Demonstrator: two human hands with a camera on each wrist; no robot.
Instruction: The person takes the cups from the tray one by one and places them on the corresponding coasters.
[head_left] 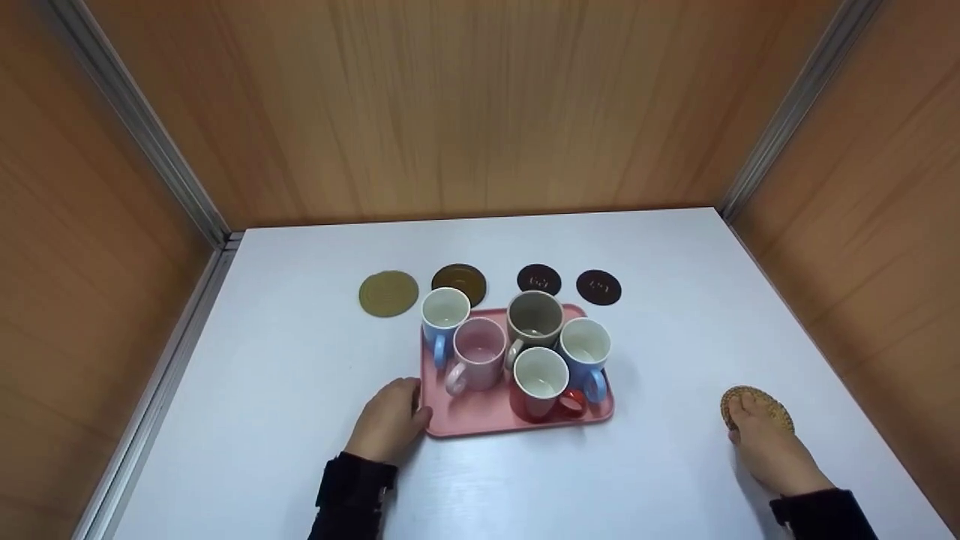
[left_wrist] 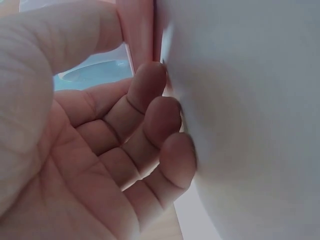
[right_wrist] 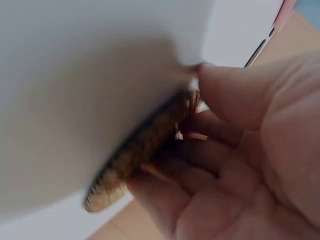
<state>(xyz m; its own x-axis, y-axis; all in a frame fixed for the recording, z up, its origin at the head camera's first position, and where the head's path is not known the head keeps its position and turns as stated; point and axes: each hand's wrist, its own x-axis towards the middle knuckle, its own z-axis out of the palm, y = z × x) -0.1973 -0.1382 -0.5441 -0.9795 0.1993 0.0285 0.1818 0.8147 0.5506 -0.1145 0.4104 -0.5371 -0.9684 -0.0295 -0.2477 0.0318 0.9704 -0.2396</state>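
Observation:
A pink tray (head_left: 480,421) holds several mugs: a pink mug (head_left: 480,352), a grey mug (head_left: 534,319), a red mug (head_left: 538,382) and two blue ones, a left blue mug (head_left: 442,319) and a right blue mug (head_left: 585,352). At the tray's left edge my left hand (head_left: 386,424) grips the rim; in the left wrist view its thumb lies against the pink rim and its fingers curl near the tabletop. Far to the right, my right hand (head_left: 772,450) holds a round woven coaster (head_left: 776,411) at the table surface. The right wrist view shows this coaster (right_wrist: 107,192) blurred, partly hidden by fingers.
Behind the tray lie an olive coaster (head_left: 388,293), a brown coaster (head_left: 459,282) and two dark coasters, one left (head_left: 538,279) and one right (head_left: 598,287). Wooden panels (head_left: 480,112) enclose the white table (head_left: 262,360) at the back and sides.

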